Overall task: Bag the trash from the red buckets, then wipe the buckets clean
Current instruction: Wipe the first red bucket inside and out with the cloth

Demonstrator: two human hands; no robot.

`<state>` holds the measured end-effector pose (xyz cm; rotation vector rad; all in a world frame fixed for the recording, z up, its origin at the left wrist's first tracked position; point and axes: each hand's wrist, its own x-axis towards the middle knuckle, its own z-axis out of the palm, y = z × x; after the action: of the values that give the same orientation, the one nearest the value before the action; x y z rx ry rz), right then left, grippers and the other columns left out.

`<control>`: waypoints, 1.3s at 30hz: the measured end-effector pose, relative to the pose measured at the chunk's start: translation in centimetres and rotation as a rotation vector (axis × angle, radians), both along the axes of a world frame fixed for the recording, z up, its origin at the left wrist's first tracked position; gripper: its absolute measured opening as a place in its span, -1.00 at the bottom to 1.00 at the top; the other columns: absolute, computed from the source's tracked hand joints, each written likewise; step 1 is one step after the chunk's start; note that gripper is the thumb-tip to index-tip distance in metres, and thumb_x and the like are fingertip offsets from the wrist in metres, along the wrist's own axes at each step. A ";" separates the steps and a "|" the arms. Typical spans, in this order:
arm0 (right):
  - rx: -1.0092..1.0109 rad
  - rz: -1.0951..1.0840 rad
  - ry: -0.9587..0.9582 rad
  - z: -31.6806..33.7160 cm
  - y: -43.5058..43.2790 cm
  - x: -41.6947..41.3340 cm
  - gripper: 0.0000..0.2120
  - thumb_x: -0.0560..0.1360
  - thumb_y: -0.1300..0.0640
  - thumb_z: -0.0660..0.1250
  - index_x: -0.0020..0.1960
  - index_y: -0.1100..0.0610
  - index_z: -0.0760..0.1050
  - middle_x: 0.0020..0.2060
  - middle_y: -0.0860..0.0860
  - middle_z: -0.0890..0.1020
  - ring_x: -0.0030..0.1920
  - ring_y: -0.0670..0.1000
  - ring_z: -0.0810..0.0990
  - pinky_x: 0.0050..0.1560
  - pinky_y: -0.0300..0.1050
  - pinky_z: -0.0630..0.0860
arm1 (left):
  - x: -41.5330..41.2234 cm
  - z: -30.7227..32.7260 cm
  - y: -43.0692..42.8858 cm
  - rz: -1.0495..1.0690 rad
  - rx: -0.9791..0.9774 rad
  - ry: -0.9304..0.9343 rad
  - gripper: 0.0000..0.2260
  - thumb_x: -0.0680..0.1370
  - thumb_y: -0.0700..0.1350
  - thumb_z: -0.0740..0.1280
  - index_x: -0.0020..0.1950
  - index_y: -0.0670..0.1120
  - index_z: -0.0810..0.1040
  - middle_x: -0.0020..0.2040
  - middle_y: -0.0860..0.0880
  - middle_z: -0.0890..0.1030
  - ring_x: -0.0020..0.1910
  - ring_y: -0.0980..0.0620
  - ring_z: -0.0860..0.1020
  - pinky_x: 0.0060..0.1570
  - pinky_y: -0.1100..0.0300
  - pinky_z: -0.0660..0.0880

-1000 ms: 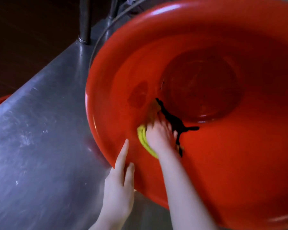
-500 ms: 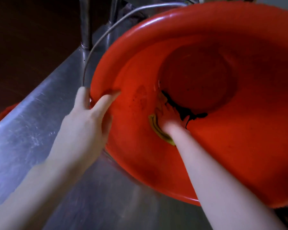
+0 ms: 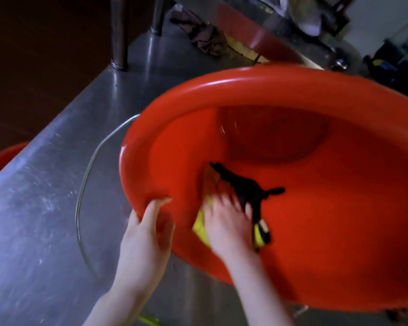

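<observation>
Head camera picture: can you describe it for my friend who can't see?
A right hand presses a yellow cloth inside a tilted red bucket, while the left hand grips its rim over a steel table.

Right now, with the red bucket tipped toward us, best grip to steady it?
Grip the red bucket by its rolled rim, near left edge, from outside left, thumb hooked inside. It is tipped with its mouth toward the camera, so that lip is exposed; the left hand grips there, clear of the right hand pressing the yellow cloth inside.
</observation>
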<state>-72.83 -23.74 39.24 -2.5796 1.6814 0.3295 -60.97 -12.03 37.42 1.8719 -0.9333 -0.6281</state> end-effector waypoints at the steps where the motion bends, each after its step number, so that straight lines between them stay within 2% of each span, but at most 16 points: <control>1: -0.041 0.044 -0.066 0.0 2.8 -0.1 -0.52 0.59 -0.14 0.01 0.49 -0.12 0.24 0.46 -0.10 0.34 0.46 0.01 0.30 0.33 0.17 0.30 | 0.1 -0.2 0.3 -0.012 0.002 0.031 -0.51 0.47 -0.22 0.43 0.22 0.27 0.42 0.04 0.03 0.48 -0.24 0.00 0.57 -0.15 0.15 0.49; 4: -0.031 0.066 -0.125 -0.1 5.2 -0.4 -0.51 0.56 -0.17 0.01 0.46 -0.14 0.29 0.39 -0.11 0.43 0.38 0.04 0.43 0.23 0.17 0.41 | 0.7 -0.8 0.2 -0.064 -0.002 0.041 -0.52 0.46 -0.21 0.44 0.22 0.27 0.43 0.00 0.11 0.49 -0.23 0.12 0.55 -0.12 0.38 0.43; 7: -0.026 -0.076 -0.063 -1.2 -0.2 -0.5 -0.51 0.61 -0.15 -0.02 0.53 -0.16 0.08 0.53 -0.09 0.18 0.50 0.01 0.19 0.41 0.15 0.17 | 0.3 -0.7 -0.3 -0.102 0.004 0.016 -0.52 0.46 -0.18 0.44 0.23 0.29 0.42 -0.12 0.13 0.44 -0.28 0.15 0.54 -0.19 0.53 0.37; 10: 0.074 -0.313 -0.188 -1.7 -7.6 0.4 -0.47 0.63 -0.08 0.00 0.57 -0.07 -0.03 0.56 -0.04 0.06 0.55 0.01 0.03 0.50 0.21 -0.04 | -0.9 -0.9 -0.5 -0.089 -0.010 0.047 -0.50 0.46 -0.19 0.45 0.22 0.31 0.43 -0.14 0.12 0.46 -0.24 0.18 0.54 -0.22 0.55 0.38; 12: 0.063 -0.402 -0.205 -1.8 -10.8 1.2 -0.48 0.63 -0.10 0.01 0.56 -0.08 0.01 0.56 -0.05 0.07 0.55 0.02 0.03 0.48 0.25 -0.07 | -1.5 -1.2 -0.8 -0.066 -0.019 0.065 -0.51 0.46 -0.19 0.44 0.22 0.31 0.42 -0.11 0.15 0.46 -0.24 0.17 0.55 -0.21 0.54 0.39; 15: 0.059 -0.324 -0.128 -1.6 -10.9 1.9 -0.49 0.63 -0.09 -0.02 0.56 -0.07 0.02 0.56 -0.04 0.09 0.55 0.03 0.03 0.46 0.26 -0.03 | -1.6 -1.4 -1.2 -0.030 -0.023 0.087 -0.54 0.48 -0.20 0.43 0.22 0.27 0.44 -0.10 0.14 0.46 -0.25 0.18 0.54 -0.22 0.52 0.40; 17: 0.035 -0.181 -0.087 -1.6 -8.2 1.6 -0.47 0.60 -0.09 -0.07 0.56 -0.04 0.06 0.54 -0.02 0.13 0.53 0.01 0.08 0.45 0.21 0.06 | -1.3 -1.4 -1.1 -0.024 -0.009 0.095 -0.57 0.48 -0.18 0.43 0.23 0.23 0.45 -0.09 0.10 0.47 -0.27 0.16 0.53 -0.24 0.49 0.39; 19: -0.013 -0.058 -0.129 -1.5 -3.2 1.0 -0.49 0.58 -0.09 -0.04 0.51 -0.04 0.20 0.52 -0.02 0.22 0.50 0.03 0.20 0.41 0.18 0.15 | -1.1 -1.3 -1.0 -0.029 0.006 0.097 -0.59 0.50 -0.18 0.42 0.23 0.22 0.46 -0.07 0.04 0.50 -0.31 0.13 0.53 -0.23 0.44 0.38; 21: -0.071 0.042 -0.206 -1.1 1.8 0.5 -0.54 0.57 -0.14 0.01 0.42 -0.08 0.34 0.44 -0.04 0.37 0.42 0.05 0.36 0.34 0.19 0.29 | -0.9 -1.3 -1.0 -0.024 -0.007 0.121 -0.61 0.52 -0.22 0.37 0.21 0.21 0.47 -0.02 0.02 0.51 -0.23 0.15 0.54 -0.21 0.46 0.39; 23: -0.067 0.078 -0.243 -1.2 3.8 0.4 -0.53 0.57 -0.17 -0.01 0.44 -0.12 0.30 0.42 -0.09 0.39 0.40 0.03 0.39 0.30 0.18 0.35 | -0.8 -1.1 -1.1 -0.031 -0.012 0.156 -0.61 0.55 -0.25 0.31 0.18 0.25 0.46 -0.01 0.06 0.51 -0.14 0.20 0.53 -0.18 0.52 0.37; 26: -0.057 0.004 -0.210 -1.6 0.1 0.9 -0.50 0.58 -0.16 -0.02 0.52 -0.17 0.12 0.51 -0.11 0.23 0.48 -0.02 0.23 0.41 0.13 0.20 | -0.7 -1.3 -1.0 -0.046 0.005 0.161 -0.60 0.56 -0.20 0.30 0.16 0.34 0.44 -0.03 0.11 0.49 -0.10 0.24 0.51 -0.12 0.50 0.36; 28: -0.040 -0.106 -0.214 -2.1 -4.7 1.6 -0.48 0.61 -0.11 0.02 0.55 -0.14 0.03 0.54 -0.09 0.14 0.52 -0.06 0.11 0.46 0.12 0.09 | -0.8 -1.4 -0.9 -0.045 0.017 0.167 -0.62 0.57 -0.15 0.31 0.16 0.36 0.43 -0.04 0.10 0.48 -0.13 0.21 0.52 -0.07 0.35 0.42; 33: 0.052 -0.329 -0.304 -2.5 -12.6 3.1 -0.49 0.63 -0.11 0.00 0.56 -0.16 0.01 0.56 -0.09 0.09 0.53 0.01 0.08 0.47 0.20 -0.02 | -1.1 -1.0 -1.1 -0.041 0.014 0.146 -0.63 0.58 -0.16 0.31 0.20 0.31 0.43 -0.02 0.06 0.48 -0.14 0.20 0.50 -0.14 0.44 0.37; 36: 0.027 -0.315 -0.300 -2.9 -12.4 3.0 -0.50 0.64 -0.11 -0.03 0.56 -0.16 -0.01 0.56 -0.09 0.08 0.54 0.01 0.06 0.46 0.21 -0.03 | -1.6 0.8 -1.0 -0.051 0.062 0.193 -0.56 0.55 -0.13 0.35 0.27 0.34 0.38 0.15 0.00 0.41 -0.10 0.12 0.53 0.01 0.27 0.48; 37: 0.027 -0.306 -0.305 -2.9 -12.4 2.8 -0.50 0.64 -0.11 -0.03 0.56 -0.16 -0.01 0.56 -0.09 0.08 0.54 0.01 0.05 0.46 0.22 -0.04 | -1.5 1.5 -0.9 -0.033 0.049 0.140 -0.51 0.52 -0.12 0.38 0.32 0.34 0.37 0.20 -0.01 0.36 -0.05 0.02 0.54 0.10 0.18 0.50; 39: 0.049 -0.289 -0.324 -2.9 -12.7 2.4 -0.50 0.64 -0.10 -0.04 0.56 -0.17 -0.03 0.56 -0.08 0.08 0.54 0.02 0.05 0.45 0.23 -0.06 | -0.5 3.1 -1.0 0.031 -0.036 -0.030 -0.44 0.48 -0.13 0.41 0.40 0.26 0.36 0.27 -0.08 0.29 0.02 -0.07 0.51 0.18 0.14 0.42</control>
<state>-70.39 -36.40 36.35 -2.1666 1.8529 -0.0577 -61.46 -13.08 40.50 1.8651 -0.9271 -0.5627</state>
